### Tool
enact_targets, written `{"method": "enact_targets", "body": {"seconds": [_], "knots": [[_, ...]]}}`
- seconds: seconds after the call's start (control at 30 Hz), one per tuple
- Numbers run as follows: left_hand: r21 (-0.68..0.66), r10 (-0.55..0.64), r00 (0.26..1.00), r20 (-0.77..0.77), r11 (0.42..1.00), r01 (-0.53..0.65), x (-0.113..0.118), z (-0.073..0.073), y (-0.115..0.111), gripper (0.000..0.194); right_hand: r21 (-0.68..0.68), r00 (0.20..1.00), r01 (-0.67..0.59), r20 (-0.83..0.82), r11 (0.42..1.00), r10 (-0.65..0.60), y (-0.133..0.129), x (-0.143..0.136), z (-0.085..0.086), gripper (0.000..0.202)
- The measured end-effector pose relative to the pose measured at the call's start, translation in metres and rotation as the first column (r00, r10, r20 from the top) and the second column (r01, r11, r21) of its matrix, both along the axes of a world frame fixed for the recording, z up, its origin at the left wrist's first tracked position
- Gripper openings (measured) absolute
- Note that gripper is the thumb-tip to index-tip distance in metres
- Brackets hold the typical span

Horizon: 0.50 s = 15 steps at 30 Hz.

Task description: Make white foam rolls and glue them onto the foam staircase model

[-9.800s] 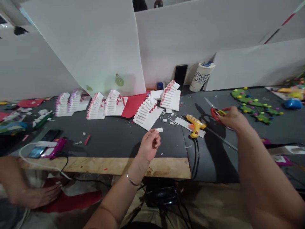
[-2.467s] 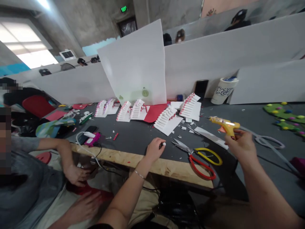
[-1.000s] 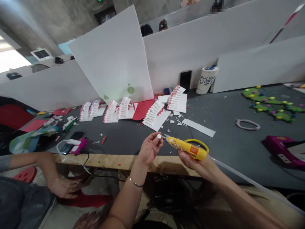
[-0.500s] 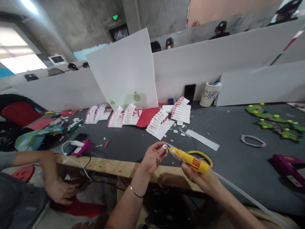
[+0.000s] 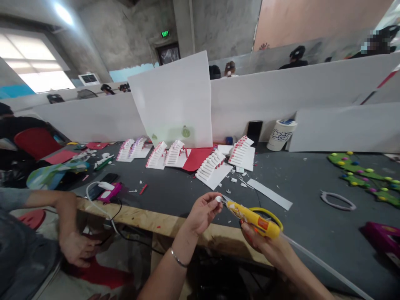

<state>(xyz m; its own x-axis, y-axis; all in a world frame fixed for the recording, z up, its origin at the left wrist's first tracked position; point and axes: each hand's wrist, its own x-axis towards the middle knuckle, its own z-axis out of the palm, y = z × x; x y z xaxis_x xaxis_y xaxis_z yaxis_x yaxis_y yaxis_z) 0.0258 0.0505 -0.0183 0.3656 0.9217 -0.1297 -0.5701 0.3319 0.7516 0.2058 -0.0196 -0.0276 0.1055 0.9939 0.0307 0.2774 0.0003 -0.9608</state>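
My right hand (image 5: 254, 236) is wrapped round a yellow hot glue gun (image 5: 254, 218), with a long whitish glue stick (image 5: 321, 258) running out of its back end. The gun's nozzle points left and meets, or almost meets, a small white piece (image 5: 218, 199). That piece is pinched between the fingertips of my left hand (image 5: 203, 212); its exact shape is too small to tell. Both hands are above the table's front edge. Beyond them stands a stepped white model (image 5: 210, 166) with rows of white bars and red bits, on a white sheet.
More stepped models (image 5: 175, 153) line the back near a tall white board (image 5: 175, 100). White scraps, a white strip (image 5: 270, 193) and grey pliers (image 5: 337, 201) lie on the dark table (image 5: 300, 237). A paper cup (image 5: 281, 135) stands behind. A co-worker's arm (image 5: 67, 221) is at left.
The view has tilted, so the scene sits slightly lower and farther right. My hands keep the same hold on the glue gun and the white piece, with the nozzle still at the piece.
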Motion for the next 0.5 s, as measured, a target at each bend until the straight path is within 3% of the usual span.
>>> {"method": "enact_targets", "body": {"seconds": [0.5], "knots": [[-0.022,-0.001,1.0,-0.007,1.0,0.001,-0.0004,-0.002,-0.0025,0.03,0.026,0.999,-0.042,0.028,0.999,0.041,0.0012,0.0042,-0.0097,0.03]]}}
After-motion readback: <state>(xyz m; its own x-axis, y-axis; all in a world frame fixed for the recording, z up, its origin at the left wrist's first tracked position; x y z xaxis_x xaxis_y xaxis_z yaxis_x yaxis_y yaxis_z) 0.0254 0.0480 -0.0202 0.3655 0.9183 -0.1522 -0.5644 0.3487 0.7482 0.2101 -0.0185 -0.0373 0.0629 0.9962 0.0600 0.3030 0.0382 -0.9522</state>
